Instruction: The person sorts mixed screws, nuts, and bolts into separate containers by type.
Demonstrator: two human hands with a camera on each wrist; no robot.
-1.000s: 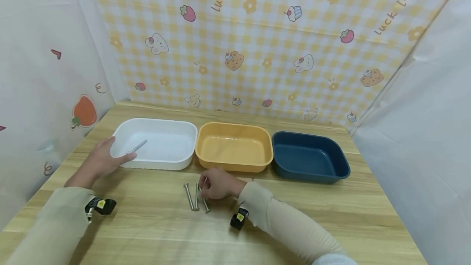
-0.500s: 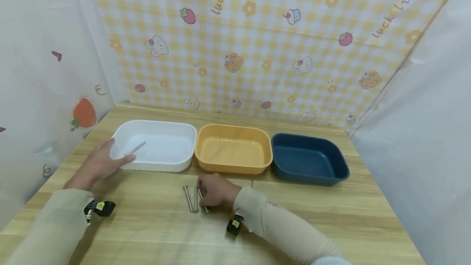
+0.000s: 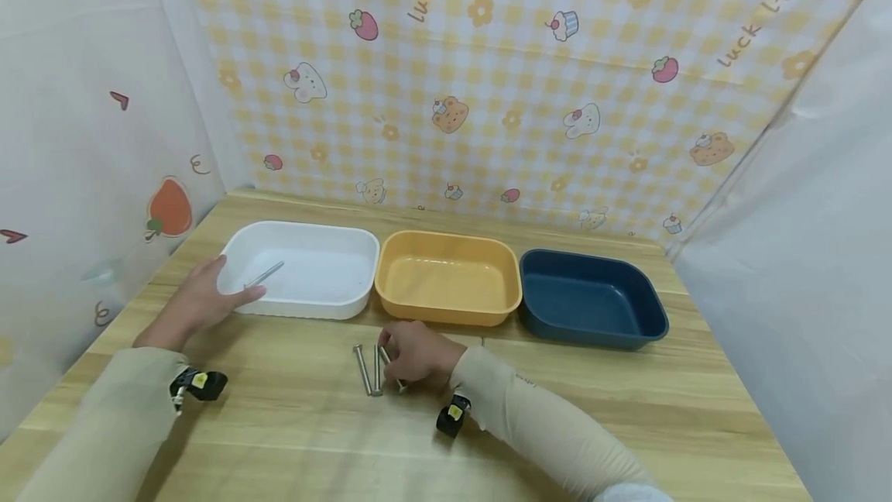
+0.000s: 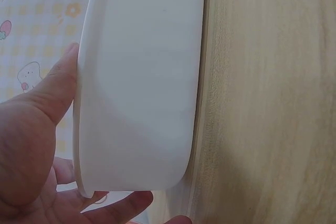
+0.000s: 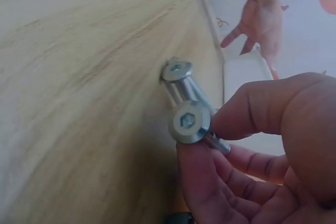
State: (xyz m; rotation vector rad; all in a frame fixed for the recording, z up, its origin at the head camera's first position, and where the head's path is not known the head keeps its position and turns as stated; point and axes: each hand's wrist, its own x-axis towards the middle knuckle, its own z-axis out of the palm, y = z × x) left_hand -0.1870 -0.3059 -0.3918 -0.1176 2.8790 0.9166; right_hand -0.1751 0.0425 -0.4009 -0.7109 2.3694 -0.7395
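My right hand (image 3: 420, 352) pinches a silver bolt (image 5: 188, 122) between thumb and fingers, its hex-socket head facing the right wrist camera. Just left of it on the wooden table lie two more bolts, one slanted bolt (image 3: 362, 370) and one straighter bolt (image 3: 377, 372). At the far left, my left hand (image 3: 200, 299) holds the left end of a white bin (image 3: 320, 310). Its thumb lies along the near rim, and the fingers wrap the corner in the left wrist view. One long thin bolt (image 3: 265, 275) rests inside the white bin.
A yellow bin (image 3: 446, 316) stands right of the white one, and a dark blue bin (image 3: 585, 334) right of that, all in a row. Behind them hangs a checked cloth (image 3: 481, 76). A small thin piece (image 3: 483, 342) lies near the right sleeve.
My right thumb and fingers have come together on the rightmost bolt, and its head has shifted slightly away from the near edge. The left hand stays on the white bin.
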